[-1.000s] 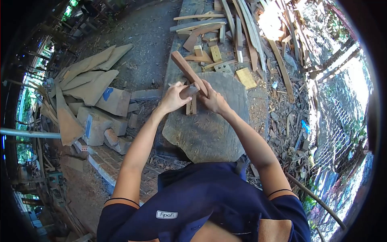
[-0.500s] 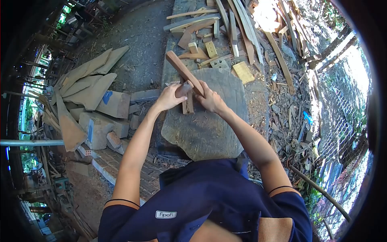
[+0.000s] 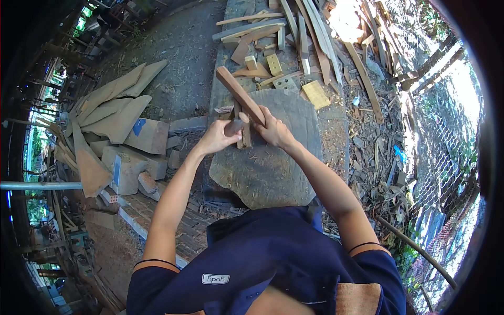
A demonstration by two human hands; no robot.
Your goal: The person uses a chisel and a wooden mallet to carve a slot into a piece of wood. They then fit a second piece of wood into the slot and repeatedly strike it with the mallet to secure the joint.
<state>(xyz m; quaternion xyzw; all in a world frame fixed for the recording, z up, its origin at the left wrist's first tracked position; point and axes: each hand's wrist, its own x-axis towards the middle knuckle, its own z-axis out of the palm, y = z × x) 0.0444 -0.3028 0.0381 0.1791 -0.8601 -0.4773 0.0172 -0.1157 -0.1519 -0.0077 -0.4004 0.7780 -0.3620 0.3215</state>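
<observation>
My right hand [image 3: 276, 130] is closed around the near end of a long reddish-brown wooden bar [image 3: 237, 92], which slants away to the upper left. In my left hand [image 3: 215, 138] is a short dark rounded wooden piece [image 3: 234, 126] with a paler end; the fingers wrap it, and its kind is not clear. Between the two hands, a narrow upright-looking wood block [image 3: 245, 139] lies on the broad stump [image 3: 262, 178], partly covered by the rounded piece and the bar. A few shavings are scattered on the stump.
Wood offcuts, including a yellowish block [image 3: 316, 94] and drilled blocks [image 3: 274, 65], lie beyond the stump. Long strips [image 3: 321, 39] are heaped at the upper right. Large boards [image 3: 118, 118] and stone-like blocks are piled left. A wire fence [image 3: 446, 152] runs along the right.
My left hand has shifted slightly down and left with the rounded piece, and its pale end now shows more. My right hand and the bar stay nearly still.
</observation>
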